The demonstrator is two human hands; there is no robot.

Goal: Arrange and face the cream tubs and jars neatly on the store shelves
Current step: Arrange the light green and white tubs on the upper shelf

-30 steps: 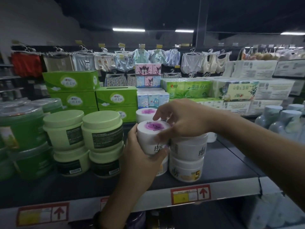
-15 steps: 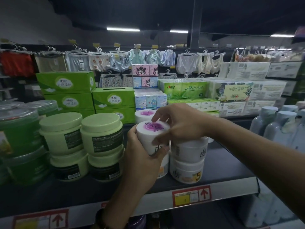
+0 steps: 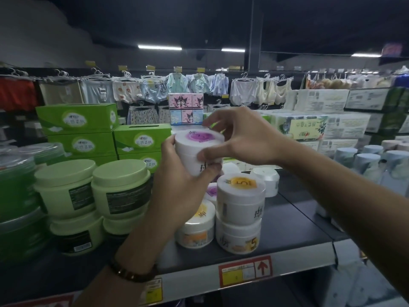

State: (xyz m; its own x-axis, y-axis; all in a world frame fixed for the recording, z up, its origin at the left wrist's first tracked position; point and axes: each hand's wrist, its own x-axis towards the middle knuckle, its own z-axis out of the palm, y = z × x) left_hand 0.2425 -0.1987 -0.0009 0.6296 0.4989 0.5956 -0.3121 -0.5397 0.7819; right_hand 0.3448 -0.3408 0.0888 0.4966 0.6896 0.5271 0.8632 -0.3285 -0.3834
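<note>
Dark shelf (image 3: 287, 229) w/ a red-arrow price tag (image 3: 244, 271) on its front edge. Far left: dark green tubs (image 3: 15, 185) w/ clear lids, stacked. Next to them, pale green jars (image 3: 119, 189) two high, dark label panels facing front. Behind those, green tissue boxes (image 3: 77, 118) & cartoon tissue packs (image 3: 186, 109); hanging garments (image 3: 132, 91) along the back. Capped bottles (image 3: 363, 162) at right.

Directly below the raised hands sits a single orange-label tub (image 3: 195, 229), w/ a purple-label tub (image 3: 211, 191) just behind it, mostly hidden by the left hand (image 3: 177, 196). Just right of these is a two-high stack of orange-label tubs (image 3: 240, 202); a plain white tub (image 3: 265, 180) sits behind the stack.

The held white tub (image 3: 194, 149) is up in the air above the shelf, over the single tub & left of the stack's top. It's upright, axis vertical, purple lid label facing up; black lettering on its side faces the camera, partly covered by fingers.

Left hand curls round the tub's wall from the left & underneath, thumb at the lid edge. Right hand (image 3: 241, 138) comes over the top: thumb pressed on the front wall, fingers hooked over the far rim of the lid. A dark bracelet (image 3: 130, 273) shows on the left wrist.

All tubs & jars are lidded; contents can't be seen.
</note>
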